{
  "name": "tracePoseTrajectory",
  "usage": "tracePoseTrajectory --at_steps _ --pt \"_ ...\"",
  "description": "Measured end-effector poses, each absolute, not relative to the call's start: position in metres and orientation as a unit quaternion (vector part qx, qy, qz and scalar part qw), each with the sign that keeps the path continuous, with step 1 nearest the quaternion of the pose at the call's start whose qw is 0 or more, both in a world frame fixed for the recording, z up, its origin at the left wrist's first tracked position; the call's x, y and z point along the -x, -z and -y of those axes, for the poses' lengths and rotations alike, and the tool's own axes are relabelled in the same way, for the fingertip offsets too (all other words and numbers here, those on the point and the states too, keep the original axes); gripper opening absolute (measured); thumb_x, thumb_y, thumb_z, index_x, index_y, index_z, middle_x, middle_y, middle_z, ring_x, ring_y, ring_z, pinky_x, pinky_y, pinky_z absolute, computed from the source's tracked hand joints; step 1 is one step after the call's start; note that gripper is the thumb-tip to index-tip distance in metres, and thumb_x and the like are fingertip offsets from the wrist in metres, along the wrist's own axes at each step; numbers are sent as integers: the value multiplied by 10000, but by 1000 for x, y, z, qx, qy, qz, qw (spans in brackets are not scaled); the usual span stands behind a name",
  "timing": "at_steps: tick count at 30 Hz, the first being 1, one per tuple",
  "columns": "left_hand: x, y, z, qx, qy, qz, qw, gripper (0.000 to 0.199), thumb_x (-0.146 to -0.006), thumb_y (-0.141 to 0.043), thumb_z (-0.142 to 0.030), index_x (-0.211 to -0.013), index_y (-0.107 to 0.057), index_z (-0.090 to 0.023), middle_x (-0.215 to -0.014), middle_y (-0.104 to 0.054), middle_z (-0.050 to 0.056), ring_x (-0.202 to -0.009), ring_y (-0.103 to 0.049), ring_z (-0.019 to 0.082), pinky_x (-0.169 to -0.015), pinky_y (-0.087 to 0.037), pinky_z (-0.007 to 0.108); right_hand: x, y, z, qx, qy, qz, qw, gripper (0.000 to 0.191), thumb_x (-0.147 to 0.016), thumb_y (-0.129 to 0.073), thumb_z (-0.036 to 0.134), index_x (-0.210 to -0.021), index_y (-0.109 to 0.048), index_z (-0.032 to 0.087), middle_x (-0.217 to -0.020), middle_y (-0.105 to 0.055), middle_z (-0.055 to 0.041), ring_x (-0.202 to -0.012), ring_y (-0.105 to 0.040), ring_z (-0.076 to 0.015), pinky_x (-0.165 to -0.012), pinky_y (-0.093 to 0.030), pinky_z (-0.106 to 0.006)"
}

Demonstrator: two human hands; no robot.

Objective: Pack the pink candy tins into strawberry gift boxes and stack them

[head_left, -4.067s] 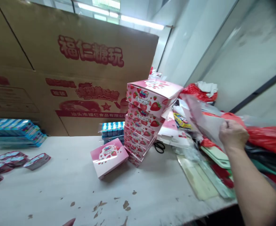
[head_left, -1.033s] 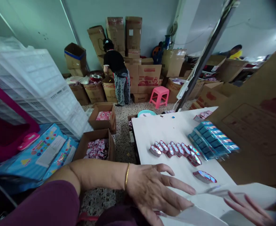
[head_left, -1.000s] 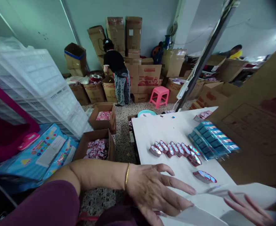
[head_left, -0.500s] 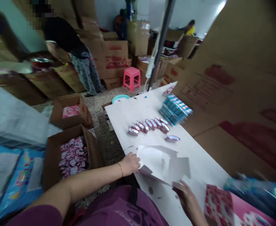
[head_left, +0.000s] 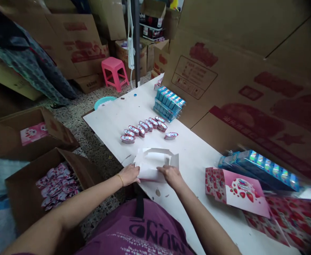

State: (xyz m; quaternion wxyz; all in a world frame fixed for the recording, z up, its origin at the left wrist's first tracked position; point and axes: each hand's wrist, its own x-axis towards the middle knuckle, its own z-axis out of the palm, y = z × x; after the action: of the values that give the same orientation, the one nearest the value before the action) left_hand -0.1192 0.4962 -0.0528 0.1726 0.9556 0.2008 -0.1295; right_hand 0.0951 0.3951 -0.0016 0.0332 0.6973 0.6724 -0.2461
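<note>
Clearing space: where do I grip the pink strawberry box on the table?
Grip the pink strawberry box by its left edge in view, coming from the left: that edge lies free, while its right corner overlaps other strawberry-printed cartons.

You had a pink plastic stool [head_left: 112, 71] on the speckled floor [head_left: 97, 152] (a teal basin [head_left: 104, 102] sat just beside it), an open cardboard box [head_left: 19, 202] of pink-wrapped sweets [head_left: 56, 184], and a row of foil-wrapped sweets [head_left: 142, 127] near blue-striped packs [head_left: 168, 102].

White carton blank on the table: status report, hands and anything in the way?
Left hand, right hand: both resting on the white carton blank. Foil-wrapped sweets lie beyond it, apart. Pink strawberry box to the right, apart.
</note>
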Motion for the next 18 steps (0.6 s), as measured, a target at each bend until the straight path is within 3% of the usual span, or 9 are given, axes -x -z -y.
tracePoseTrajectory --at_steps 2,4,7,10,12,15,16,18 --pt "118 54 -492 -934 130 -267 197 489 -751 -548 -473 -1065 -513 -101 -1000 -598 141 -916 -575 261 -793 -425 346 -100 15 -411 -713 227 -661 61 271 -873 -382 255 -1013 -611 289 -915 -635 -48 -843 -573 -192 -722 -408 -307" --pt "117 51 -489 -903 110 -343 236 641 -786 -511 -442 -1285 -292 -105 -1175 -532 168 -1004 -560 255 -799 -435 319 -106 28 -419 -713 217 -663 76 229 -852 -439 292 -903 -653 230 -919 -630 -80 -887 -554 -222 -745 -397 -335" --pt "116 42 -480 -884 98 -389 239 741 -808 -491 -336 -1376 -49 -161 -1340 -396 162 -1021 -567 251 -781 -458 307 -110 40 -420 -711 212 -666 80 208 -827 -485 269 -832 -666 167 -947 -615 -123 -945 -522 -258 -766 -390 -367" --pt "107 32 -467 -917 114 -325 201 629 -828 -433 -224 -1374 -120 -230 -1417 -273 131 -942 -607 236 -722 -488 323 -106 46 -421 -717 204 -663 76 203 -815 -503 260 -837 -664 138 -940 -610 -145 -963 -508 -278 -799 -384 -403" --pt "95 31 -458 -942 101 -257 192 650 -808 -477 -238 -1370 -151 -205 -1439 -204 142 -1043 -552 246 -806 -467 347 -101 44 -423 -721 201 -660 68 197 -811 -506 249 -829 -663 131 -919 -615 -149 -942 -519 -276 -812 -385 -416" --pt "70 41 -453 -957 103 -210 169 910 -650 -677 -348 -1363 -159 -122 -1431 -198 188 -1275 -269 321 -1013 -265 471 -98 31 -415 -713 200 -670 44 214 -832 -454 205 -929 -641 165 -990 -610 -125 -979 -515 -245 -837 -395 -385" --pt "63 46 -454 -958 118 -207 161 970 -604 -711 -369 -1361 -159 -113 -1422 -218 194 -1300 -192 337 -1032 -191 517 -100 25 -408 -713 194 -674 12 248 -843 -423 189 -996 -618 185 -1049 -595 -111 -1018 -501 -229 -858 -393 -370" --pt "52 57 -460 -957 142 -197 158 972 -603 -707 -386 -1360 -158 -125 -1396 -278 190 -1299 -182 340 -1028 -117 565 -112 15 -387 -743 151 -642 -116 316 -864 -362 186 -1116 -552 213 -1147 -552 -90 -1083 -467 -201 -901 -382 -353"
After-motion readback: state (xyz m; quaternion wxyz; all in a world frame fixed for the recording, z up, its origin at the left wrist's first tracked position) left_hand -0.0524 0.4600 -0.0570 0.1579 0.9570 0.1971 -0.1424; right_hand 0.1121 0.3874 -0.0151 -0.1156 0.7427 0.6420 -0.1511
